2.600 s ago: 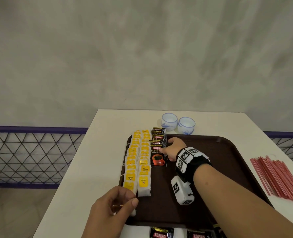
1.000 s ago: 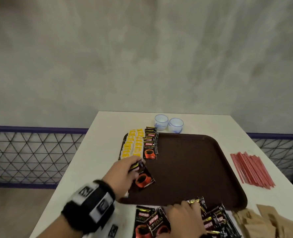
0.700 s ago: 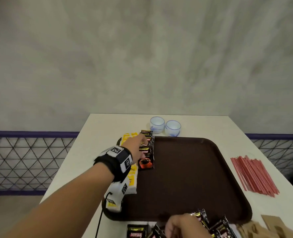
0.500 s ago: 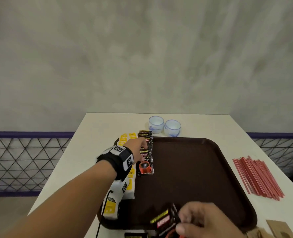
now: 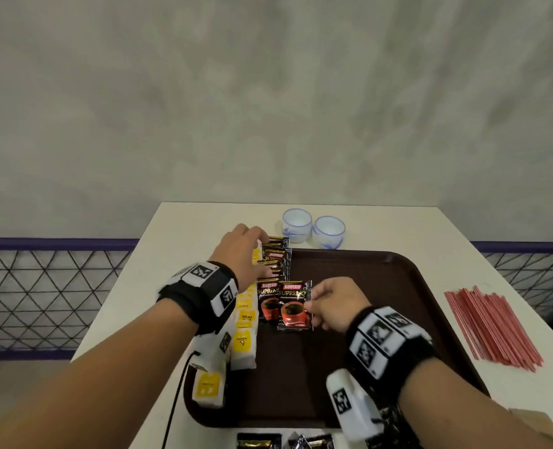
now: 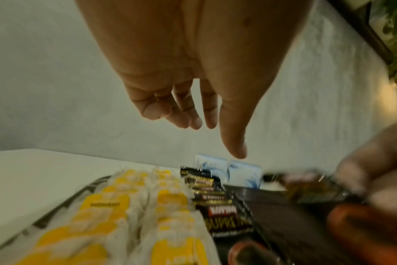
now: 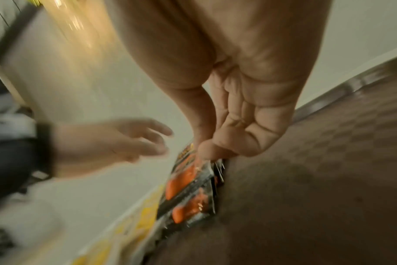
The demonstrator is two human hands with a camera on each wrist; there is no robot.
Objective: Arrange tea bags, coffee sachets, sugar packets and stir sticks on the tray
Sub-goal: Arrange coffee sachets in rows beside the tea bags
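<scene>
A brown tray (image 5: 398,319) holds two rows of yellow-tagged tea bags (image 5: 244,319) along its left side. Beside them runs a row of black coffee sachets (image 5: 276,257). My right hand (image 5: 309,306) pinches one coffee sachet (image 5: 294,306) by its right edge, just right of the row's nearest sachet (image 5: 268,303). In the right wrist view the fingers (image 7: 215,148) pinch that sachet (image 7: 186,177). My left hand (image 5: 257,252) hovers over the far end of the rows, fingers relaxed and holding nothing (image 6: 200,122). Red stir sticks (image 5: 492,325) lie on the table to the right.
Two small white-and-blue cups (image 5: 312,226) stand behind the tray. Loose coffee sachets (image 5: 259,442) lie on the table (image 5: 184,228) in front of the tray. A brown packet (image 5: 527,419) shows at the lower right. A wire fence runs behind the table.
My right hand has carried a coffee sachet from the tray's near edge forward to the sachet row. My left hand has moved a little farther along the rows.
</scene>
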